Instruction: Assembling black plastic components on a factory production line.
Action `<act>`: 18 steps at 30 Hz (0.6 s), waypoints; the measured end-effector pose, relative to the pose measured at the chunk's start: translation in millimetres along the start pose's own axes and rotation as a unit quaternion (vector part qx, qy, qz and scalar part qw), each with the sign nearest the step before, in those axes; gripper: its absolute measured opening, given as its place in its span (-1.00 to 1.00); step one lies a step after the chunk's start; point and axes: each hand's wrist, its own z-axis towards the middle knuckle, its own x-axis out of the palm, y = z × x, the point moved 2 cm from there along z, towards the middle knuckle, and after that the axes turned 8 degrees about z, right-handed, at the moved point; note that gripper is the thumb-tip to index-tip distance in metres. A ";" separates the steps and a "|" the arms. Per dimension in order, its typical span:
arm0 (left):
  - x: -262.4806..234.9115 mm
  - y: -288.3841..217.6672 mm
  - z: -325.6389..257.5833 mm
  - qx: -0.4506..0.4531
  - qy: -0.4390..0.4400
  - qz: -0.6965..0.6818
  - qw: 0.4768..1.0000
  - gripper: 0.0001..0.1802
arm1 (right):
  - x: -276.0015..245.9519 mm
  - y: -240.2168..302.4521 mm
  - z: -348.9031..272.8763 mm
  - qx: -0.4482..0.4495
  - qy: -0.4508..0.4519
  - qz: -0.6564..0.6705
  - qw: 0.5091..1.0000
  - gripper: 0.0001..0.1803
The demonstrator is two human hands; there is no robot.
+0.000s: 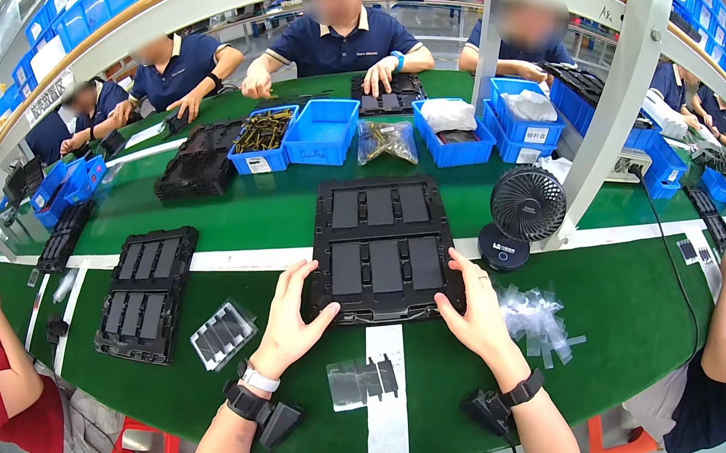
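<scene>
A black plastic tray with two rows of flat dark rectangular pieces lies before me on the green table. My left hand is at its lower left corner, fingers stretched and spread, thumb beside the edge. At the right edge is my right hand, also spread, its fingertips and thumb at the tray's rim. Whether the fingertips press on the tray I cannot tell. Just nearer to me, thin clear film sheets with dark strips lie partly across a white tape line.
A small black fan stands right of the tray, near a pile of clear film strips. Left are a clear box and another black tray. Blue bins line the far side; a white post rises behind the fan. Co-workers sit around.
</scene>
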 end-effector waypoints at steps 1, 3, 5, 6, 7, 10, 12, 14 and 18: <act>-0.1 -1.9 -0.3 -0.005 0.006 -0.009 1.000 -0.33 | 0.2 -0.4 0.0 -0.005 0.004 -0.010 1.000 -0.35; -2.2 -7.2 1.0 0.003 -0.008 -0.002 1.000 -0.38 | 0.5 0.0 0.0 -0.010 0.009 -0.019 1.000 -0.35; -6.1 -12.8 1.1 0.010 -0.021 0.006 1.000 -0.43 | 1.2 2.5 -0.5 -0.031 0.023 -0.035 0.999 -0.39; -7.9 -15.8 2.1 0.004 -0.024 -0.011 1.000 -0.55 | 1.2 1.5 -0.6 -0.031 0.023 -0.035 0.999 -0.39; -8.7 -17.8 2.8 -0.001 -0.026 -0.028 0.999 -0.67 | 1.6 0.1 -1.6 -0.031 0.033 -0.037 0.998 -0.44; -5.1 -19.3 -1.6 -0.013 0.048 -0.079 0.996 -0.82 | 3.1 -1.1 -4.0 -0.031 0.044 -0.033 0.998 -0.54; -2.4 -24.4 -2.9 -0.018 0.078 -0.110 0.991 -0.86 | 3.2 -0.5 -3.9 -0.030 0.044 -0.027 0.998 -0.59; 0.3 -26.9 -2.5 -0.023 0.130 -0.107 0.985 -0.87 | -0.7 3.4 -1.3 -0.042 0.028 -0.029 0.998 -0.67; 3.5 -28.6 -5.7 0.020 0.221 -0.108 0.969 -0.86 | -6.0 9.4 0.4 -0.065 -0.015 -0.009 0.998 -0.73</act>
